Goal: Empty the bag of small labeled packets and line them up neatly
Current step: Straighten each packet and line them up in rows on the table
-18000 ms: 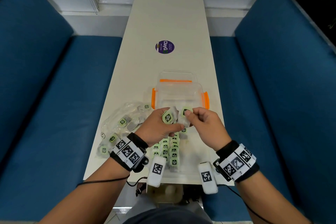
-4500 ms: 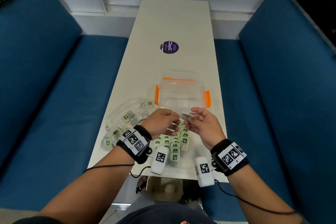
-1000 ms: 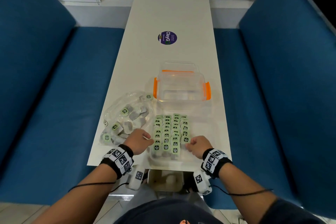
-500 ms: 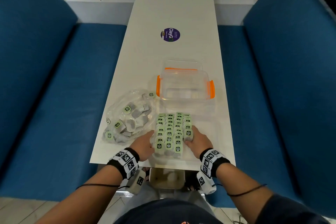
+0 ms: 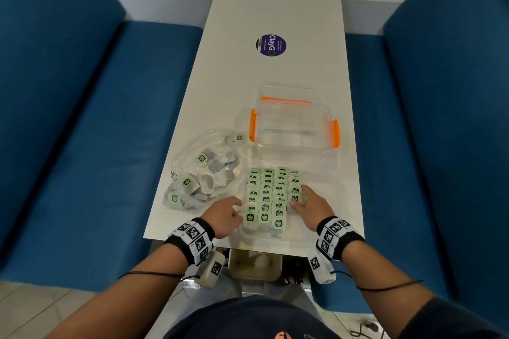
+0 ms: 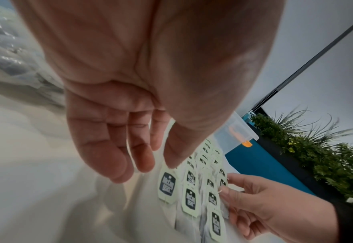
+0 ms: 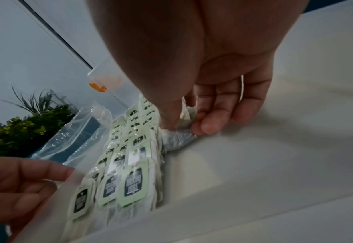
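Your packets point(image 5: 272, 197) lie in four columns on the white table point(image 5: 275, 8), near its front edge; rows blur together, so no firm count. Three or four green labels show inside the clear bag point(image 5: 208, 170) just left, which holds more packets. One clear box point(image 5: 293, 125) with orange clips stands behind the rows. Your left hand point(image 5: 224, 216) rests beside the left column, fingers relaxed and slightly spread. Only the right wrist view shows your right hand point(image 7: 202, 105) pinching one grey packet point(image 7: 177, 139) at the right column.
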